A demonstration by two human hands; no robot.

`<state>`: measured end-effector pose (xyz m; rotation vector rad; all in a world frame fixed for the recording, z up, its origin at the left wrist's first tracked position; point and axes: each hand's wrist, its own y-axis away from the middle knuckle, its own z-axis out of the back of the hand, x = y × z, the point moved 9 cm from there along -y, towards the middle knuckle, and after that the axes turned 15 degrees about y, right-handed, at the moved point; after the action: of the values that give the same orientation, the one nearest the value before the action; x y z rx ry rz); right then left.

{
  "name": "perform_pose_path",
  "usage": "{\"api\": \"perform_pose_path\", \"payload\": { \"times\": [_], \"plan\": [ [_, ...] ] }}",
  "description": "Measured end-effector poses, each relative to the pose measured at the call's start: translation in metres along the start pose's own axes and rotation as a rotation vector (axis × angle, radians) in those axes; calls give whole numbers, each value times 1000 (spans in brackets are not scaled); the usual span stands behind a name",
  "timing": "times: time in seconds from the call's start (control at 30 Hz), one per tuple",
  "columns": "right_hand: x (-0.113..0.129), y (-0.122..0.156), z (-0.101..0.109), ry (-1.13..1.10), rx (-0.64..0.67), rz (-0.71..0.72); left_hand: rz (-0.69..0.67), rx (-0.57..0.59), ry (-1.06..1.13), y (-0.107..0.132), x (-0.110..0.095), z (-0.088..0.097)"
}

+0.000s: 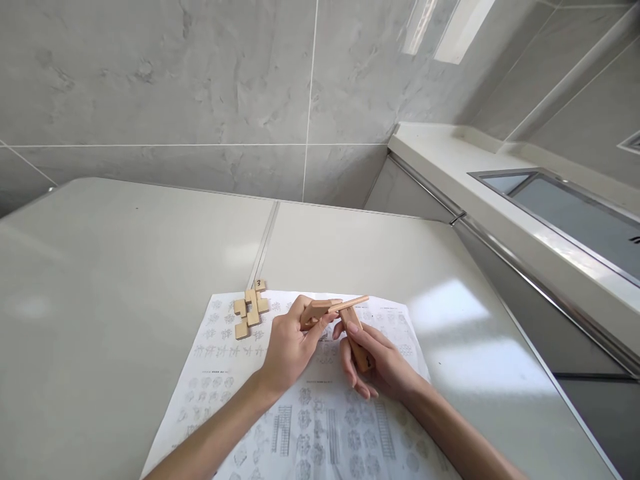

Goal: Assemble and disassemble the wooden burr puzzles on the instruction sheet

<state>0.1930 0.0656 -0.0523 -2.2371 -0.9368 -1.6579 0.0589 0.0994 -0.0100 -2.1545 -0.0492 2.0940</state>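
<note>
Above the sheet, my left hand [290,341] is closed on a notched wooden puzzle piece [317,311]. A thin wooden stick [353,304] juts to the right from its fingertips and crosses the top of another block. My right hand [377,357] grips that wooden puzzle piece [357,347], which is tilted, with a dark mark near its lower end. The stick and the right-hand piece appear to touch, but fingers hide how they meet. Several more wooden puzzle pieces [253,311] lie in a cluster at the sheet's upper left, one marked with a 3.
A creased instruction sheet [210,393] printed with small diagrams lies under both hands. It rests on a pale table [100,300] with a seam across it. A tiled wall [160,80] stands behind. To the right runs a white counter [500,193] with a sink [565,200].
</note>
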Motion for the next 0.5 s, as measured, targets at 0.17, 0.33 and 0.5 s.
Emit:
{"api": "perform_pose_path", "payload": {
  "times": [0.17, 0.33, 0.5],
  "plan": [
    [0, 0, -4, 7, 56, 8, -65, 66, -18, 2, 0, -6],
    [-1, 1, -8, 32, 89, -1, -78, 83, -39, 2, -2, -8],
    [-3, 2, 4, 20, -20, 6, -51, 30, -62, 0, 0, -1]
  ]
}}
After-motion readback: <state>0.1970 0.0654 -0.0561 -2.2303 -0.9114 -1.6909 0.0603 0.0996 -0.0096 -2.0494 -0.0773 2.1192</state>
